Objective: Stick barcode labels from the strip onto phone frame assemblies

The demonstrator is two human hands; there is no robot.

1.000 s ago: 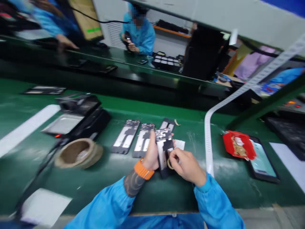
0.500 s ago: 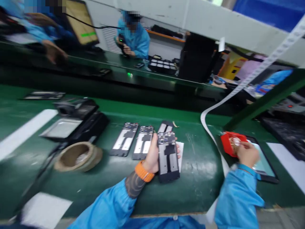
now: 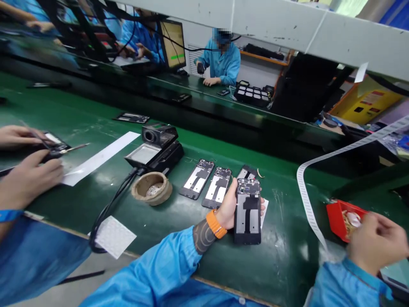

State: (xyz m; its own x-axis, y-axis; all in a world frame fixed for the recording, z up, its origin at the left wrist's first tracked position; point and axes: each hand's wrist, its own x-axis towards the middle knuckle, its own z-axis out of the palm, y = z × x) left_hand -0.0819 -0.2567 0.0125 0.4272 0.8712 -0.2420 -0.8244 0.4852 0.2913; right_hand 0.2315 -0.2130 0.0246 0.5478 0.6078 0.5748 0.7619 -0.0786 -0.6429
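My left hand [image 3: 227, 209] is wrapped round an opened phone [image 3: 248, 213], its circuit board at the top and a grey inner frame with a black strip below. Two more opened phones [image 3: 197, 179] lie in a row to the left of it, and another phone part [image 3: 246, 172] sits partly hidden behind it. At the right, my right hand [image 3: 377, 243] is in front of a red bin [image 3: 334, 219] holding small tan pieces and a whitish round item. Its fingers are curled together, and whatever they may hold cannot be made out.
A black soldering station [image 3: 162, 149] and a round brown pot [image 3: 151, 189] stand left of the phones. A co-worker's hands [image 3: 35, 170] work on a phone at far left. A long label strip [image 3: 306, 187] hangs down before the bin. A tablet [image 3: 396, 273] lies at lower right.
My view has swung left, bringing the co-worker's hands into sight. My right hand has drawn back from inside the red bin to its near right side. My left hand keeps holding the phone.
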